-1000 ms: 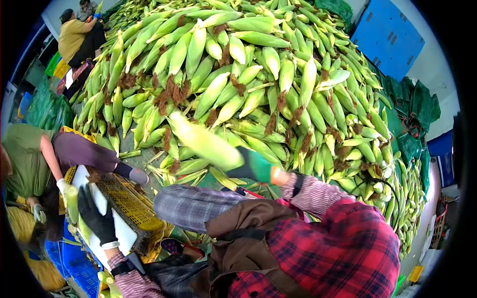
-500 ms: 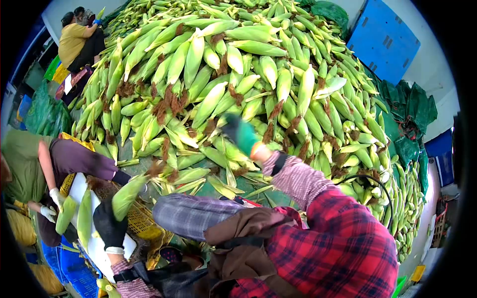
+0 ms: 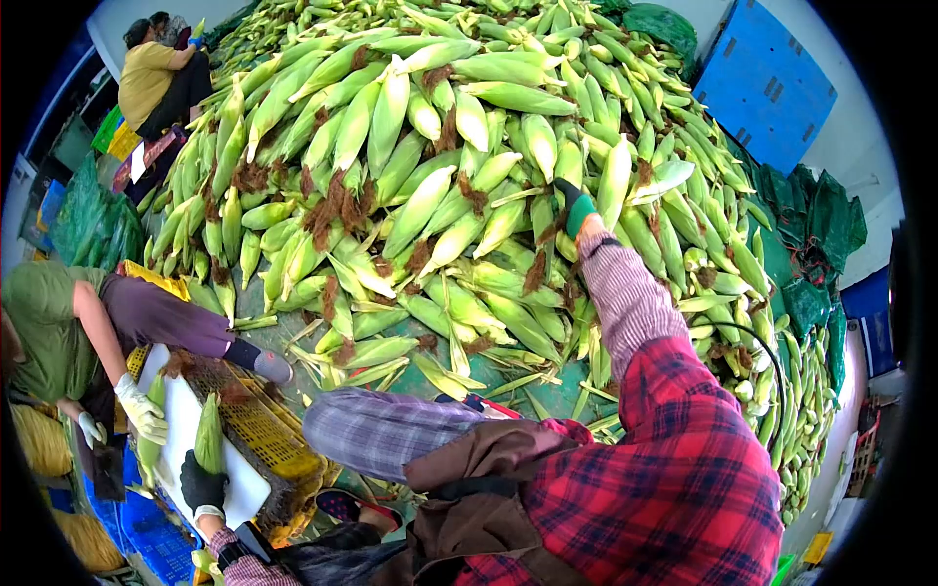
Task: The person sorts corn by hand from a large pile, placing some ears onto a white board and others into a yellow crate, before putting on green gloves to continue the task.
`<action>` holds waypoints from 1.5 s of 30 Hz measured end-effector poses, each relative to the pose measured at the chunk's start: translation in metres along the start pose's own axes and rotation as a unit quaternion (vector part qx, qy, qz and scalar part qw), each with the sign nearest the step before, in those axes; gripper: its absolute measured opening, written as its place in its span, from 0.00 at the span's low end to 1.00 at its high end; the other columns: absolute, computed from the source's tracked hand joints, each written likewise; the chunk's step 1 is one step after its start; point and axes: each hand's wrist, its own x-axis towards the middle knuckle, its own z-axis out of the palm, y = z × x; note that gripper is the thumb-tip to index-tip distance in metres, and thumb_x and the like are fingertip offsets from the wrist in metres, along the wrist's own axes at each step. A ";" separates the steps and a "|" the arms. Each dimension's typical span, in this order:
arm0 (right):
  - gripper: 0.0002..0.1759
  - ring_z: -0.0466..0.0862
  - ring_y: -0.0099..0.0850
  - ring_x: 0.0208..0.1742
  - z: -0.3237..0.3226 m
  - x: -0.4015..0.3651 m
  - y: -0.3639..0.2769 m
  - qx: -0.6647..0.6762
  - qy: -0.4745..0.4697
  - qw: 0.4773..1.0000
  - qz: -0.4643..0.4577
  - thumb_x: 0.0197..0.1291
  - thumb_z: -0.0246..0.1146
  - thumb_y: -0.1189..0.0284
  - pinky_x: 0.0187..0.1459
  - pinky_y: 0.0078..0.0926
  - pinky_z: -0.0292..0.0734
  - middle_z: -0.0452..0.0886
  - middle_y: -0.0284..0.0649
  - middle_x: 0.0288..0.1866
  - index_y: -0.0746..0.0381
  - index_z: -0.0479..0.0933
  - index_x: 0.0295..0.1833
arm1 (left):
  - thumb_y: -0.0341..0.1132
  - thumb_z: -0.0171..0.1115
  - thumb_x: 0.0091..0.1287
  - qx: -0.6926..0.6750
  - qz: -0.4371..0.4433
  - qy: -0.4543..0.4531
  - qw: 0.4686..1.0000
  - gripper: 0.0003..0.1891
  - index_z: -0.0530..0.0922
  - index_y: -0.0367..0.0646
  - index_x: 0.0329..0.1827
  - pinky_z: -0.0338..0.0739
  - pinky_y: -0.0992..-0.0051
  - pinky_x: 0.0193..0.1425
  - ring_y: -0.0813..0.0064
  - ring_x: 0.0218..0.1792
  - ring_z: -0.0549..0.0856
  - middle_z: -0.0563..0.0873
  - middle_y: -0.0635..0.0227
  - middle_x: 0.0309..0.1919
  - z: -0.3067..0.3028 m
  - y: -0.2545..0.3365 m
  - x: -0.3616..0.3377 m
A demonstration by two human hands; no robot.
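My left hand (image 3: 203,482), in a black glove, is closed around the lower end of a green-husked ear of corn (image 3: 209,436). That ear points upward over a white board (image 3: 246,477). My right hand (image 3: 576,208), in a green and black glove, reaches onto the big corn pile (image 3: 410,127). Its fingers are bent against an ear of corn (image 3: 569,166) there, though the pile and glove partly hide them. Brown silk hangs from many ears around it.
A co-worker's white-gloved hand (image 3: 143,408) is beside another ear (image 3: 153,444) at the board's far side. Yellow crates (image 3: 262,408) and a blue crate (image 3: 156,537) stand around the board. Loose husks (image 3: 440,376) lie before the pile. Another person (image 3: 147,83) sits at the back left.
My right hand has moved right and upward across the pile. The left hand has lowered with its ear, nearer the board. The co-worker's hands have shifted, one now near the ear beside mine.
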 end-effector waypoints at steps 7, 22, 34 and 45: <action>0.29 0.86 0.35 0.47 -0.021 -0.153 0.015 -0.203 0.036 0.968 -0.143 0.57 0.77 0.67 0.48 0.36 0.82 0.88 0.44 0.51 0.69 0.79 0.61 | 0.32 0.85 0.42 -0.011 0.037 0.027 0.999 0.54 0.67 0.43 0.78 0.79 0.52 0.65 0.44 0.62 0.82 0.82 0.50 0.63 0.009 -0.006 0.001; 0.41 0.79 0.32 0.65 0.133 -0.285 0.008 -0.266 -0.277 0.906 -0.181 0.50 0.80 0.68 0.69 0.33 0.72 0.82 0.41 0.63 0.69 0.74 0.70 | 0.32 0.73 0.48 0.022 0.044 0.154 0.987 0.39 0.77 0.47 0.69 0.80 0.52 0.59 0.48 0.56 0.84 0.86 0.55 0.55 0.008 -0.016 0.002; 0.41 0.86 0.40 0.57 0.290 -0.327 0.039 -0.277 -0.441 0.813 -0.260 0.50 0.78 0.65 0.62 0.37 0.79 0.86 0.49 0.57 0.64 0.74 0.71 | 0.42 0.73 0.64 -0.021 0.239 0.386 0.891 0.40 0.69 0.43 0.79 0.59 0.50 0.83 0.49 0.79 0.68 0.71 0.54 0.79 -0.111 0.112 -0.022; 0.40 0.82 0.32 0.60 0.305 -0.302 0.075 -0.243 -0.524 0.803 -0.147 0.66 0.72 0.68 0.65 0.33 0.77 0.82 0.46 0.66 0.64 0.65 0.80 | 0.25 0.72 0.44 -0.083 0.379 0.229 0.893 0.47 0.72 0.44 0.76 0.65 0.49 0.79 0.45 0.68 0.76 0.79 0.53 0.67 -0.095 0.174 -0.029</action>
